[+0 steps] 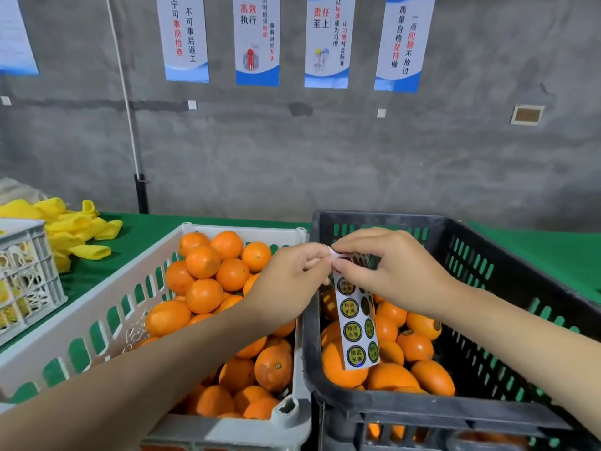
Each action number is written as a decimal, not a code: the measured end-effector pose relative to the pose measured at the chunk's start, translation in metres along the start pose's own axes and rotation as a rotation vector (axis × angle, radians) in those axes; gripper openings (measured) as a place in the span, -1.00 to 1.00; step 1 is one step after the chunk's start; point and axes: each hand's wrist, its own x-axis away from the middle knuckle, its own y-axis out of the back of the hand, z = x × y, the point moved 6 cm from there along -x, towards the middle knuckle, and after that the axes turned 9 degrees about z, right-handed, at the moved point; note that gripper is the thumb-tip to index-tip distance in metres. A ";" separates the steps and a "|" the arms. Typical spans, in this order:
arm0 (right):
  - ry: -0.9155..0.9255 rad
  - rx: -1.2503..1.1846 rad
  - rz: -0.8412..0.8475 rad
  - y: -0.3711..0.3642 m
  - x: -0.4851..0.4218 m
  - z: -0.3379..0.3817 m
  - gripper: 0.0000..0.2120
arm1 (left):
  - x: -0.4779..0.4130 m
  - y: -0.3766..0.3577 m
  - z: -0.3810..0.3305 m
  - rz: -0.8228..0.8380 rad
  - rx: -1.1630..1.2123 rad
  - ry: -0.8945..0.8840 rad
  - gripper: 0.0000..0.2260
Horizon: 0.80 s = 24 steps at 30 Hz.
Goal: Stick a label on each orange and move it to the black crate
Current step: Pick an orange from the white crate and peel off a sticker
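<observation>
A strip of round yellow-and-black labels [355,327] hangs over the near left corner of the black crate [507,255]. My left hand [289,281] pinches the strip's top edge. My right hand [390,268] pinches at the same top end, fingertips almost touching the left ones. The white crate [97,307] on the left is heaped with unlabeled oranges [203,296]. Several oranges [414,346] lie in the black crate, one showing a label on its side.
Both crates stand side by side on a green table [536,249] against a grey wall with posters. Yellow foam nets [78,229] are piled at the back left, next to a small grey crate [29,275].
</observation>
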 end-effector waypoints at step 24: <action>-0.091 -0.167 -0.153 0.002 0.000 -0.012 -0.77 | 0.001 -0.011 -0.006 0.135 0.083 -0.003 -0.89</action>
